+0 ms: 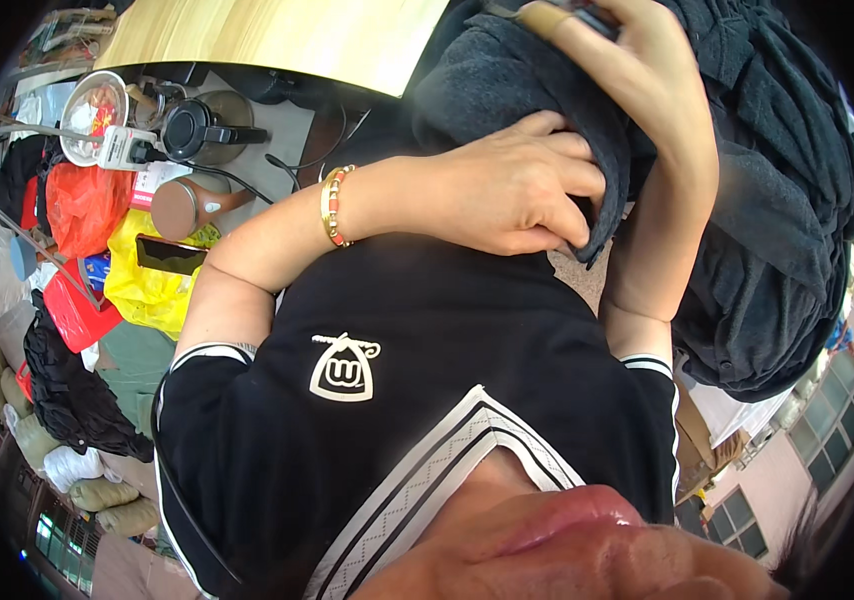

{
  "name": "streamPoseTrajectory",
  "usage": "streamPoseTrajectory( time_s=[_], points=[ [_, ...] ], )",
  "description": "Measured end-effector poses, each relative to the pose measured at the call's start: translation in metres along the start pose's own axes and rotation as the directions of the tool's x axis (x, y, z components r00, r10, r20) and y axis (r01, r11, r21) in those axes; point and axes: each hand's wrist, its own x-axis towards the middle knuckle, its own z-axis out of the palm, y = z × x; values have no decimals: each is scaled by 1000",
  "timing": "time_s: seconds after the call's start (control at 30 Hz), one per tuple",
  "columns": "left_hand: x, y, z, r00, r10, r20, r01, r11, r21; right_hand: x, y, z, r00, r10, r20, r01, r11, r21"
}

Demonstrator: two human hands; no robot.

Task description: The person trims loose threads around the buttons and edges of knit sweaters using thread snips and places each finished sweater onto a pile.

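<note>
A dark grey, soft-looking cloth (507, 85) lies bunched in front of me. My left hand (522, 190), its wrist in a gold and coral bracelet (331, 205), is curled over the cloth with its fingers closed by the hanging edge. Above and to the right, my right hand (637, 50) is bent over the same cloth, a tan cover on the thumb. Between its thumb and fingers shows a small dark, shiny object (597, 17), too cut off by the upper edge to name.
A big heap of dark cloth (782, 220) fills the right side. A pale wooden tabletop (277, 40) juts in at the upper left. Below it are a black-lidded pot (212, 128), a power strip (127, 148), a phone (170, 254) on a yellow bag (152, 295), and a red bag (87, 205).
</note>
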Motion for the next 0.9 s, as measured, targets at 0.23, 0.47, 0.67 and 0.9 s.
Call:
streamPoseTrajectory(
  time_s=[0.23,0.47,0.67,0.9],
  points=[
    [-4,3,1,993,-9,114,14,999,-49,26,4,31,936,87,341,104,858,-503],
    [-7,12,-35,996,-94,-12,84,938,-336,27,25,20,954,23,298,-30,999,20],
    [-16,15,-52,820,-541,-185,117,476,-872,21,24,1,920,9,391,-274,727,629],
    [-34,-5,-86,730,-672,-124,147,331,-932,19,54,6,879,58,472,-428,531,731]
  ],
)
